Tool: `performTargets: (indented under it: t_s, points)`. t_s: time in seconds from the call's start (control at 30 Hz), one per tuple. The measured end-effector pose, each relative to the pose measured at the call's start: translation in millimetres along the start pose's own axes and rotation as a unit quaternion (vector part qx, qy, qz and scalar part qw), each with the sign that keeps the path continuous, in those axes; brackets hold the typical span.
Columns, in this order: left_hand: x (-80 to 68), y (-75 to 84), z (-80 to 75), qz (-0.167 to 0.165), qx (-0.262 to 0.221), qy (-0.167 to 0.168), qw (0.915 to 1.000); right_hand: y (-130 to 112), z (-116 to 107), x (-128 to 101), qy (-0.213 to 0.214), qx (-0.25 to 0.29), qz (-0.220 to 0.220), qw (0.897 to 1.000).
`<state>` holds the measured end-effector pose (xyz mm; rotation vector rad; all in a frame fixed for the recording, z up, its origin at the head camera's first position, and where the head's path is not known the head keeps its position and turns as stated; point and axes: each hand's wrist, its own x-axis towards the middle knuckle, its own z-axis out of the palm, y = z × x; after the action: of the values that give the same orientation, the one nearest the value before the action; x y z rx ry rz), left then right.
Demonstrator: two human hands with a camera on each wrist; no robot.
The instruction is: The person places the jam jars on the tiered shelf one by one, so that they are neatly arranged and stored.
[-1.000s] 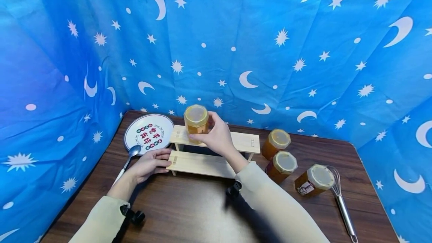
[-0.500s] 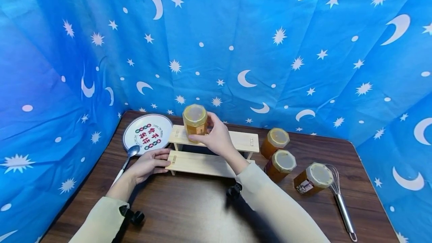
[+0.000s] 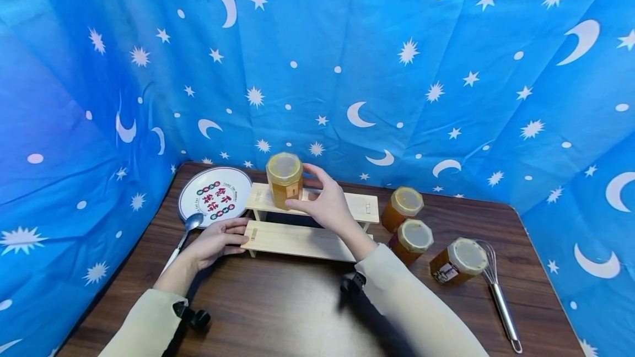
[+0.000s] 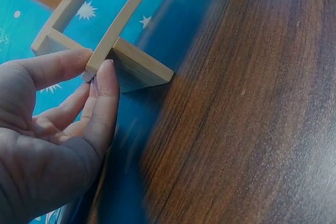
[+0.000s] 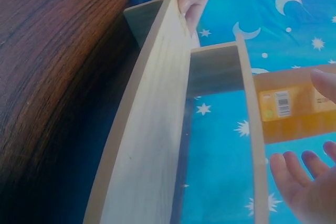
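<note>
A honey-coloured jar (image 3: 285, 182) with a pale lid stands upright near the left end of the upper step of a two-tier wooden rack (image 3: 302, 240). My right hand (image 3: 324, 203) is just right of the jar, thumb and fingers spread. In the right wrist view its thumb overlaps the labelled jar (image 5: 294, 109), while the other fingers (image 5: 291, 174) are apart from it. At the lower step's left end, my left hand (image 3: 215, 244) pinches the board. The left wrist view shows the left hand (image 4: 58, 114) with thumb and fingertip on the board's edge.
Several similar jars stand right of the rack, among them a back jar (image 3: 403, 208), a middle jar (image 3: 412, 240) and a front jar (image 3: 457, 262). A whisk (image 3: 502, 296) lies beyond them. Left are a printed plate (image 3: 198, 186) and a spoon (image 3: 186, 236). A blue curtain (image 3: 317, 70) hangs behind.
My right hand has loosened from the jar and drawn slightly right, its fingers parting. The jar stays at the rack's left end. My left hand keeps its hold on the lower board.
</note>
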<state>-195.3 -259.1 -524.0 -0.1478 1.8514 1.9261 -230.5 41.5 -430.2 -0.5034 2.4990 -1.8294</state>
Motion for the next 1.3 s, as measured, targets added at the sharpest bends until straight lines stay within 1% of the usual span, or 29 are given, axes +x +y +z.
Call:
performTargets:
  t_s: [0.17,0.33,0.5,0.6,0.77,0.83,0.97,1.1,1.2,1.3]
  points:
    - [-0.4,1.2,0.1,0.001,0.000,0.000,1.0000,-1.0,-13.7,-10.8,0.008,-0.018,-0.014,1.000]
    - [0.5,1.7,1.0,0.002,0.002,0.000,1.0000,-3.2,-31.8,-26.8,0.016,-0.044,-0.040,0.998]
    - [0.1,0.3,1.3,-0.009,-0.003,0.008,0.9999,-7.0,-51.2,-46.3,0.027,-0.063,-0.035,0.997]
    - [-1.0,-0.7,0.1,-0.011,-0.003,0.007,0.9999,-7.0,-63.0,-57.8,0.045,-0.077,-0.035,0.995]
    - [-1.1,-1.3,-0.7,-0.011,-0.008,0.006,0.9999,-5.0,-85.4,-76.4,0.088,-0.080,-0.055,0.991]
    - [-0.5,-1.3,0.0,-0.010,-0.009,0.005,0.9999,-3.9,-95.5,-84.1,0.106,-0.089,-0.058,0.989]
    - [0.9,-2.3,1.4,-0.014,-0.012,0.008,0.9998,-1.2,-117.5,-100.7,0.148,-0.118,-0.041,0.981]
    - [0.8,-3.6,1.2,-0.014,-0.013,0.010,0.9998,2.8,-139.3,-117.5,0.198,-0.125,-0.024,0.972]
    - [0.0,-3.5,0.8,-0.011,-0.011,0.008,0.9999,9.6,-153.1,-130.6,0.245,-0.132,-0.022,0.960]
    - [0.2,-3.2,1.1,-0.012,-0.012,0.007,0.9998,19.4,-164.5,-143.4,0.293,-0.143,-0.013,0.945]
